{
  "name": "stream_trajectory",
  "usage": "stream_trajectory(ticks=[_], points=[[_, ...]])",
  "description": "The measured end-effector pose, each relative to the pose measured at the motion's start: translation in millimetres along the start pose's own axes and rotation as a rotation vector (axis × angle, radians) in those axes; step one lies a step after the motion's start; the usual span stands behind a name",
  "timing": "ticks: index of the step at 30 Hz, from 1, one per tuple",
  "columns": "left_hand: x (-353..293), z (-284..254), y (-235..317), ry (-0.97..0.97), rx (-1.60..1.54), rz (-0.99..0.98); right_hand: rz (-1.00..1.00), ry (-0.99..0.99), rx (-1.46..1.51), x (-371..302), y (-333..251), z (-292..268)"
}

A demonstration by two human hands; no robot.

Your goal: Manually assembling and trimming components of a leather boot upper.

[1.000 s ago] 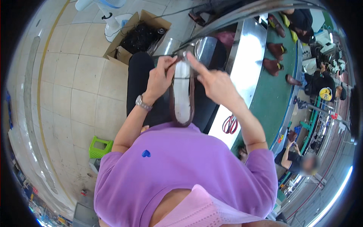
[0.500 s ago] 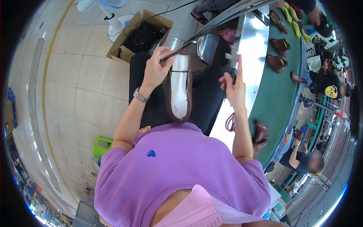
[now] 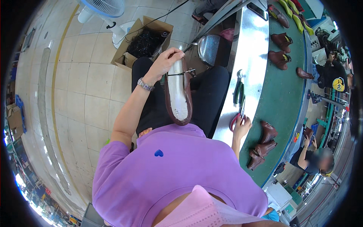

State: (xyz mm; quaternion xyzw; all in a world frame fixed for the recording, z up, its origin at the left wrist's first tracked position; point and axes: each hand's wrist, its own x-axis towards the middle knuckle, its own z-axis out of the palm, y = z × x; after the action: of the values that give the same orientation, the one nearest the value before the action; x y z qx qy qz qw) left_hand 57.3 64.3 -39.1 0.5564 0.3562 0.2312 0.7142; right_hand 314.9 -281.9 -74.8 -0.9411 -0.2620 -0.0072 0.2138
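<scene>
A brown leather shoe upper (image 3: 167, 100) with a pale sole side (image 3: 177, 90) facing up rests across my lap. A thin dark tie (image 3: 176, 74) crosses its middle, with a loose tangled end at the right edge. My left hand (image 3: 164, 65) is closed on the shoe's far end, thumb on top. Over the metal bench strip, my right hand (image 3: 242, 126) has its fingers at the red handles of scissors (image 3: 233, 123), whose blades point away from me. Pincers (image 3: 238, 92) with dark green handles lie just beyond the scissors.
Several brown boots (image 3: 280, 59) stand along the green bench top (image 3: 281, 89) at the right. On the floor are a carton (image 3: 118, 56) of black cords and a white fan (image 3: 104, 7). A perforated metal stool (image 3: 208, 49) stands beyond my knees. Co-workers are at the far right.
My right hand has come back toward me along the bench, from beside the pincers to the scissors. The pincers now rest on the metal. My left hand still grips the shoe.
</scene>
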Motion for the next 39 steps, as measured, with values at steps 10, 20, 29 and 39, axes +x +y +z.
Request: stream_trajectory(ticks=[10, 20, 29, 39], points=[[-61.2, 14.1, -5.2, 0.312, -0.368, 0.084, 0.656, -0.456, 0.967, -55.0, -76.7, -75.1], [-132.1, 66.4, -32.9, 0.355, 0.160, 0.066, 0.324, -1.632, 0.829, -26.1, -216.8, -73.4], [-118.6, 54.4, -33.0, 0.409, 0.252, 0.201, 0.127, -1.115, 0.527, -41.6, -241.0, -57.7], [-63.4, 38.7, -19.2, 0.451, 0.940, 0.715, 0.160, -0.315, 0.474, -44.6, -3.6, -1.4]])
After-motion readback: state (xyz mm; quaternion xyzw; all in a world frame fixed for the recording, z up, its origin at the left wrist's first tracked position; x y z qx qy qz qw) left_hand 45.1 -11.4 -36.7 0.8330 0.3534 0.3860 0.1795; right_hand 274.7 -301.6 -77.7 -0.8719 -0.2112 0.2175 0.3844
